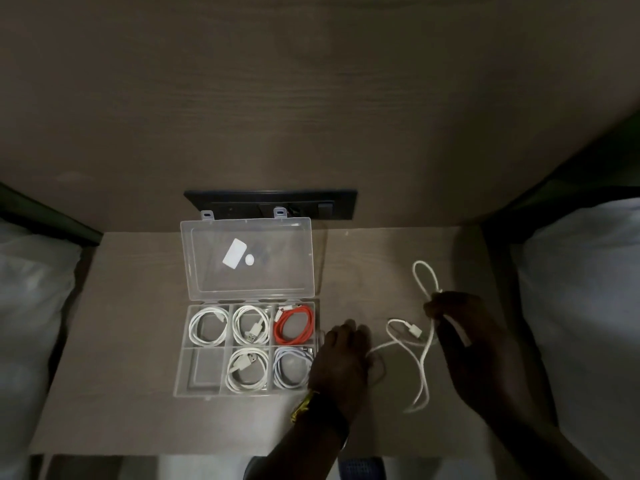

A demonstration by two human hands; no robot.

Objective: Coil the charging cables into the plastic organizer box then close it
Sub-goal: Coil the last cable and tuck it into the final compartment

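Note:
A clear plastic organizer box (183,372) lies open on the table, its lid (247,259) leaning back. Several compartments hold coiled white cables (209,325); the top right one holds a coiled orange cable (294,326). The bottom left compartment (202,370) holds nothing. A loose white cable (424,362) sprawls on the table to the right of the box. My right hand (460,327) pinches a loop of it near its far end. My left hand (343,362) rests at the box's right edge, fingers closed around the cable's other part.
A black socket panel (339,202) sits on the wooden wall behind the box. White pillows (585,306) flank the small table (131,341) on both sides. A white sticker (234,252) shows on the lid.

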